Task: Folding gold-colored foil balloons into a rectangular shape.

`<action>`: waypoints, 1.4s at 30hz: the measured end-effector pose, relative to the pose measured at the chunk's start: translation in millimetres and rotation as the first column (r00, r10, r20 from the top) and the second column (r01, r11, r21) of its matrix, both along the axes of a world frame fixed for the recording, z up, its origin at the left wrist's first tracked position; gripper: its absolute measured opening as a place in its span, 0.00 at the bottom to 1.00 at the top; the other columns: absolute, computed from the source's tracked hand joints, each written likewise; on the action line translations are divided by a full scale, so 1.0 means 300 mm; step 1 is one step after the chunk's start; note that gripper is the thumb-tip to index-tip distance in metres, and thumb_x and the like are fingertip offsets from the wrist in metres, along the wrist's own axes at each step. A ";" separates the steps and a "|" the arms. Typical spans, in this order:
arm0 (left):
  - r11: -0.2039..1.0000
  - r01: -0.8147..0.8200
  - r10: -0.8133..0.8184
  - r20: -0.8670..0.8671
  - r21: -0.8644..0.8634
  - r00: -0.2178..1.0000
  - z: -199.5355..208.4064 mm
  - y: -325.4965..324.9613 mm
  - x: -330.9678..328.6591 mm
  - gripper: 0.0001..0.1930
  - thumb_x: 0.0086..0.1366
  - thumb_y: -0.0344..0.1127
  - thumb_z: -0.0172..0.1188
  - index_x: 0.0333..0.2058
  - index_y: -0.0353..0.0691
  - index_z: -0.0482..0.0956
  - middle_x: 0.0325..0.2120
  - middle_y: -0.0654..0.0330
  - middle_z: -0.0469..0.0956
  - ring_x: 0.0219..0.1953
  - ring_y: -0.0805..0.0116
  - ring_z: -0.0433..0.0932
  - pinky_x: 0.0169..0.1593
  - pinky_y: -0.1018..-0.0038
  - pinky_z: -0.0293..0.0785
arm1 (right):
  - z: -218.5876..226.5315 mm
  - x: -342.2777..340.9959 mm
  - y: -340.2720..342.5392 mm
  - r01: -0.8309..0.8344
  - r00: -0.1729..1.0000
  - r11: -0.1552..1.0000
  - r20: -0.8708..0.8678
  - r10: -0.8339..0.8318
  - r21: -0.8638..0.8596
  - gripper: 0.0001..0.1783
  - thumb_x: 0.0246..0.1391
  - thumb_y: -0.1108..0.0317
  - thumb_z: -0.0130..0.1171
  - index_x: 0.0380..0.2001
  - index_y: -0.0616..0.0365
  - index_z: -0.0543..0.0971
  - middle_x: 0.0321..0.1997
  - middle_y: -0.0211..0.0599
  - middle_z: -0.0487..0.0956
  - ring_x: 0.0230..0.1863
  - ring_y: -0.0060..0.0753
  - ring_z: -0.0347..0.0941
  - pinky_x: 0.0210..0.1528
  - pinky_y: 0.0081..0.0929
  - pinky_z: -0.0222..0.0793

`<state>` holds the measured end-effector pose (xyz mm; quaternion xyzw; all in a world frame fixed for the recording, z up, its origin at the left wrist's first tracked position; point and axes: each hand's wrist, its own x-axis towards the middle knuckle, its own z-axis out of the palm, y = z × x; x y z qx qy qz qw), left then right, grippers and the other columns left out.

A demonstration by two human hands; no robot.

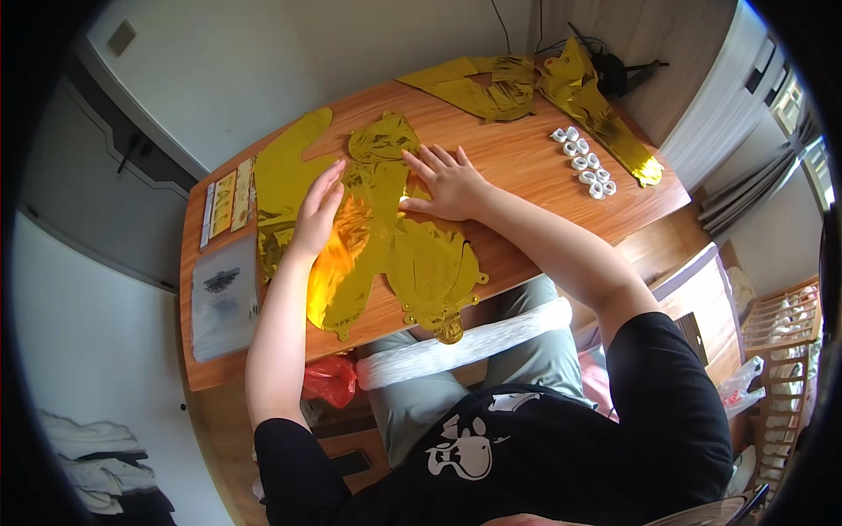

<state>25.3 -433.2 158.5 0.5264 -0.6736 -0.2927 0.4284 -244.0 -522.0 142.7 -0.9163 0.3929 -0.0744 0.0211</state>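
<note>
Left hand [317, 215] and right hand [449, 188] are held unclenched, the gold foil piece [379, 195] lying between them.
The right fingers are spread wide, palm down, at the foil's upper right edge; the left fingers are extended at its left, contact unclear. The foil is laid on the wooden table [517, 162].

Gold foil sheets [428, 263], orange-brown wood-grain table [504, 145], white rolls [580, 164]; black shirt [570, 465] with white print [472, 460], grey-green trousers [399, 410]
</note>
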 end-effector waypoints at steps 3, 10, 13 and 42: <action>0.983 -0.072 0.086 0.076 -0.170 0.993 0.051 0.019 -0.048 0.17 0.74 0.43 0.57 0.56 0.44 0.80 0.62 0.55 0.75 0.67 0.60 0.70 0.72 0.59 0.59 | -0.009 -0.002 -0.014 -0.007 1.000 1.000 0.008 0.006 0.003 0.60 0.56 0.15 0.36 0.79 0.45 0.45 0.81 0.52 0.50 0.82 0.55 0.41 0.79 0.62 0.35; 0.908 0.394 -0.208 0.659 -0.145 0.722 0.116 0.077 -0.311 0.08 0.66 0.38 0.65 0.42 0.49 0.89 0.38 0.67 0.82 0.47 0.69 0.78 0.57 0.67 0.65 | 0.003 -0.003 -0.017 -0.003 1.000 1.000 -0.023 0.004 0.021 0.53 0.62 0.25 0.42 0.80 0.41 0.44 0.82 0.51 0.48 0.82 0.54 0.40 0.79 0.64 0.35; 0.839 0.493 -0.178 0.741 -0.229 0.647 0.061 0.045 -0.350 0.09 0.66 0.43 0.66 0.42 0.55 0.90 0.34 0.69 0.78 0.44 0.70 0.76 0.52 0.68 0.66 | 0.009 0.003 -0.015 -0.010 0.999 1.000 -0.036 0.011 0.023 0.53 0.61 0.29 0.46 0.80 0.41 0.42 0.82 0.50 0.47 0.83 0.54 0.39 0.79 0.64 0.34; 0.974 0.059 0.010 0.303 -0.217 0.953 0.095 -0.227 -0.282 0.11 0.72 0.36 0.57 0.46 0.44 0.86 0.42 0.59 0.81 0.51 0.60 0.78 0.59 0.58 0.67 | -0.015 -0.009 -0.015 -0.005 1.000 1.000 0.020 0.005 0.006 0.52 0.63 0.24 0.36 0.79 0.42 0.46 0.81 0.52 0.51 0.82 0.55 0.43 0.78 0.63 0.36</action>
